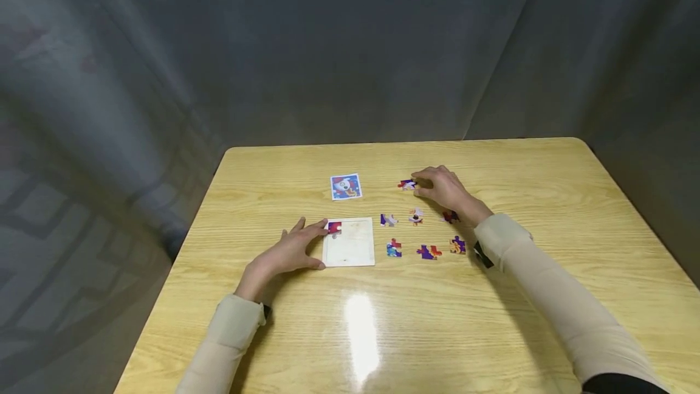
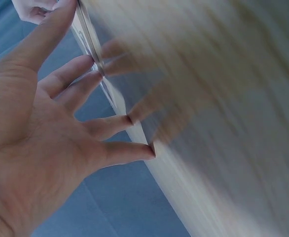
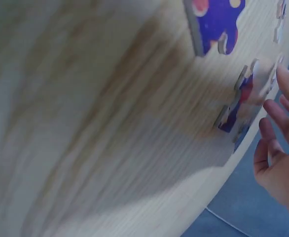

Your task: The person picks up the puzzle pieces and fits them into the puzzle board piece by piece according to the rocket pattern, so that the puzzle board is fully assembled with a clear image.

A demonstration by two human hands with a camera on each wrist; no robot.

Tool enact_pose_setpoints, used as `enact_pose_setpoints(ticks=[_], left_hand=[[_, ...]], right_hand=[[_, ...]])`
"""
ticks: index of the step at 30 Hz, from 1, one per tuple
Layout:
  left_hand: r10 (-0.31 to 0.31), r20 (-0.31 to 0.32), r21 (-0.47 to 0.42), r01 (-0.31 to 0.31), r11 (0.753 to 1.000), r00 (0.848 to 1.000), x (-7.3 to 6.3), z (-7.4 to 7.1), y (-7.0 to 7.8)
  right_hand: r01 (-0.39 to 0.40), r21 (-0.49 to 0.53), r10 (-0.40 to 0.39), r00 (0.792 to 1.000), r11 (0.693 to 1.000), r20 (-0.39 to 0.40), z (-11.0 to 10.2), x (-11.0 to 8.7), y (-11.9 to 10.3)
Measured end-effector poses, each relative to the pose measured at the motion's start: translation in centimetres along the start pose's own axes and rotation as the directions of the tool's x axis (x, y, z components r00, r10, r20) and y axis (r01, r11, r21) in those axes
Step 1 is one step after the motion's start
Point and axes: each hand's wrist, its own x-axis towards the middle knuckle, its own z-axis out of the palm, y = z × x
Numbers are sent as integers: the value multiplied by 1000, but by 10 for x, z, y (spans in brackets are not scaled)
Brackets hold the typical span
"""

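My left hand (image 1: 294,249) lies at the left side of a white square puzzle tray (image 1: 355,248), fingers spread, with fingertips and thumb at its edge. In the left wrist view the fingers of this hand (image 2: 60,108) are extended, their tips against the tabletop. One red and purple puzzle piece (image 1: 335,227) sits in the tray's upper left corner. Farther back, my right hand (image 1: 445,189) pinches a purple, white and red puzzle piece (image 1: 407,185) at its right end between thumb and fingertips. The right wrist view shows only part of that hand (image 3: 282,143).
Several loose puzzle pieces lie in two rows right of the tray, among them a purple and orange one (image 1: 429,252) and a dark red one (image 1: 451,216) partly under the right wrist. A square picture card (image 1: 346,187) lies behind the tray on the wooden table (image 1: 437,321).
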Motion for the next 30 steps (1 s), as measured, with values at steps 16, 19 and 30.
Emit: enact_pose_setpoints(ticks=[16, 19, 30], left_hand=[[7, 5, -6, -7, 1000, 1000, -3, 0, 3], [5, 3, -10, -5, 1000, 1000, -4, 0, 5], [-2, 4, -14, 2, 1000, 1000, -6, 2, 7]], right_hand=[[-15, 11, 15, 1000, 1000, -3, 5, 10, 1], [-29, 23, 30, 1000, 999, -10, 5, 11, 1], [-75, 46, 76, 997, 996, -14, 6, 10, 0]])
